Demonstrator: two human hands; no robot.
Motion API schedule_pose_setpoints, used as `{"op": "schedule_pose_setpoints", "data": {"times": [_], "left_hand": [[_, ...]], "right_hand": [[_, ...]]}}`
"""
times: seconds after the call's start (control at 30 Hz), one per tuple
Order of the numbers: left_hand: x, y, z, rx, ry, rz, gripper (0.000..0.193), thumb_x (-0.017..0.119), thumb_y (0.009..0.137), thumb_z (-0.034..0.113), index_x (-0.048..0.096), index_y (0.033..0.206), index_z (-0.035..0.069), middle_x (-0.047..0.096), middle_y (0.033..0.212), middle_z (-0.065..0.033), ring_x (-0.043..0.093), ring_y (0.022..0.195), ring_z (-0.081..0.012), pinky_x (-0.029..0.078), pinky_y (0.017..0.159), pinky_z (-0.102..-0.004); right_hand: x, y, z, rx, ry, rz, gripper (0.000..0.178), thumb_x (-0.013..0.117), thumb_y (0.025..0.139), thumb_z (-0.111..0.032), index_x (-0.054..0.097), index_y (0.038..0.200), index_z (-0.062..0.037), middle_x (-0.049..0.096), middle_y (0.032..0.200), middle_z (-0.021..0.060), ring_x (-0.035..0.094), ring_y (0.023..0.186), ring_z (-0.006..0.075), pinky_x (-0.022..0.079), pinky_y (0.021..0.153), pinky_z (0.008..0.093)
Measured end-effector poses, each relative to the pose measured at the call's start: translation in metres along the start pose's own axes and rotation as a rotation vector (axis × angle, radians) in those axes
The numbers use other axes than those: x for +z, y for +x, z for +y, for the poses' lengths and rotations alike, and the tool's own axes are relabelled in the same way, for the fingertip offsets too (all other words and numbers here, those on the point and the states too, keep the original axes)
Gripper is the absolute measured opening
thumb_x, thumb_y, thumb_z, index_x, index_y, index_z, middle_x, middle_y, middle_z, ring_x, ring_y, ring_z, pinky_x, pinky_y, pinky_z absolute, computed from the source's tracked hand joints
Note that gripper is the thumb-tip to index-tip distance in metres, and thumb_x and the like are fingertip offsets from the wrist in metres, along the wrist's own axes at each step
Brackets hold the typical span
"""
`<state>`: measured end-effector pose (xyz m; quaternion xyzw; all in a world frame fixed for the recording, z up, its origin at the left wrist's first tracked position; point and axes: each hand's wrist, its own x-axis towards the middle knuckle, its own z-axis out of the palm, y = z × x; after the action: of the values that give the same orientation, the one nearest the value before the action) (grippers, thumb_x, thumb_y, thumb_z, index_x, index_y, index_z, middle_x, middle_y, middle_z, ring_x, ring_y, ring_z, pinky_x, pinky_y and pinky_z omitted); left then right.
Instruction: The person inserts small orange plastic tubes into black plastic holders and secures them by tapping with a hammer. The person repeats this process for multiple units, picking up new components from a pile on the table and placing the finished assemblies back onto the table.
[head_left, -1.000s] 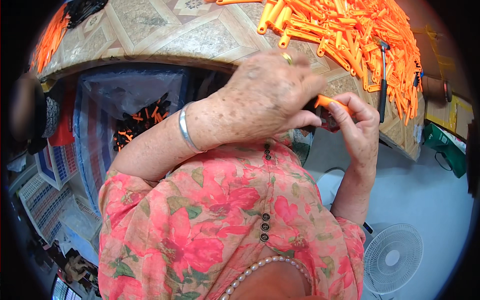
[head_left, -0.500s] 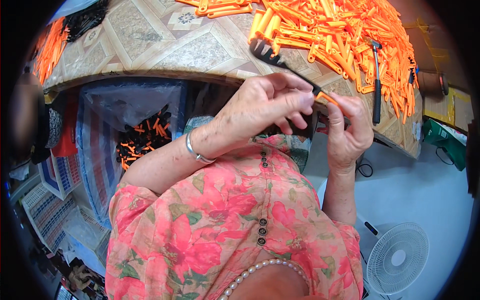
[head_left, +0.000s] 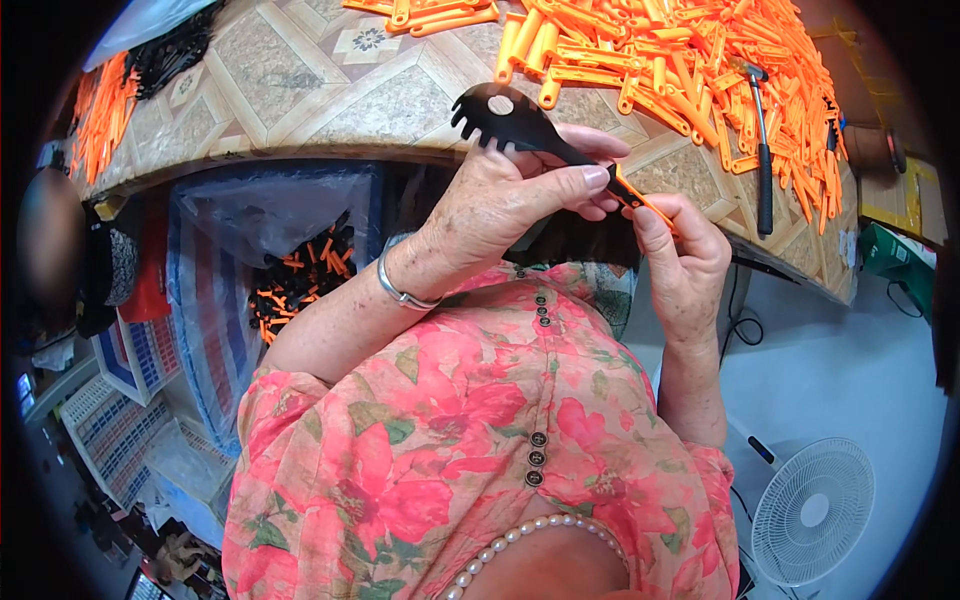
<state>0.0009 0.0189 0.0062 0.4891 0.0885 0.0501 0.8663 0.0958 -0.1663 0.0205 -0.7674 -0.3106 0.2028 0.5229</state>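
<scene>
Since half a second ago the black pasta spoon (head_left: 510, 120), toothed with a round hole in its head, has swung up over the near edge of the worktop (head_left: 300, 90). Left hand (head_left: 520, 195) grasps its neck; right hand (head_left: 685, 255) pinches its orange handle (head_left: 635, 195). Orange handles (head_left: 690, 60) heap the far right corner beside a hammer (head_left: 762, 150).

Tiled worktop (head_left: 300, 90), surrounding stock.
Heaped orange plastic handles (head_left: 690, 60) far right; hammer (head_left: 762, 150) among them; second orange pile (head_left: 100, 120) far left; bag of black-and-orange scraps (head_left: 300, 280) underneath; white fan (head_left: 812, 510) near right.
</scene>
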Motion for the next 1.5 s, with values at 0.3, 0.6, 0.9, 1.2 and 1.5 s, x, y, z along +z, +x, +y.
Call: {"op": "schedule_pose_setpoints", "data": {"times": [0.3,0.6,0.9,1.2,1.5], "left_hand": [[-0.005,-0.001,-0.005,0.057,0.012,-0.035,0.024,0.059,0.098,0.013,0.066,0.115,-0.003,0.067,0.099,-0.0060,0.063,0.082,-0.0096,0.053,0.077,-0.0226],[-0.014,0.003,-0.014,0.157,0.038,0.131,0.023,0.058,0.098,0.011,0.066,0.115,-0.003,0.067,0.107,-0.0074,0.065,0.080,-0.0090,0.055,0.074,-0.0230],[-0.016,0.003,-0.007,0.158,0.058,0.140,0.023,0.055,0.100,0.012,0.065,0.114,-0.003,0.068,0.109,-0.0089,0.069,0.087,-0.0147,0.058,0.073,-0.0260],[-0.014,0.007,-0.019,0.164,0.104,0.237,0.024,0.055,0.100,0.015,0.065,0.119,0.003,0.069,0.108,-0.0065,0.070,0.092,-0.0150,0.058,0.072,-0.0248],[-0.019,0.008,-0.014,0.131,0.027,0.210,0.025,0.056,0.100,0.015,0.065,0.118,0.000,0.070,0.101,-0.0084,0.071,0.089,-0.0159,0.059,0.073,-0.0259]], "right_hand": [[0.018,-0.008,-0.003,-0.273,-0.211,0.150,0.007,0.067,0.089,-0.007,0.066,0.090,-0.0002,0.065,0.076,0.0088,0.060,0.066,0.0182,0.047,0.063,0.0291],[0.008,0.018,0.005,-0.288,-0.208,0.103,0.014,0.066,0.091,-0.011,0.067,0.098,-0.0004,0.065,0.085,0.0093,0.062,0.072,0.0191,0.049,0.066,0.0299],[-0.017,0.077,0.004,-0.391,-0.648,0.316,0.014,0.066,0.086,-0.007,0.067,0.100,-0.0035,0.064,0.090,0.0106,0.061,0.084,0.0268,0.048,0.077,0.0369],[0.002,0.145,0.005,-0.604,-0.839,0.269,0.023,0.070,0.082,-0.013,0.068,0.104,-0.0064,0.062,0.097,0.0113,0.059,0.094,0.0300,0.048,0.084,0.0405],[0.011,0.164,0.014,-0.574,-0.834,0.211,0.016,0.070,0.082,-0.014,0.070,0.097,-0.0072,0.064,0.090,0.0091,0.060,0.091,0.0282,0.047,0.083,0.0395]]}}
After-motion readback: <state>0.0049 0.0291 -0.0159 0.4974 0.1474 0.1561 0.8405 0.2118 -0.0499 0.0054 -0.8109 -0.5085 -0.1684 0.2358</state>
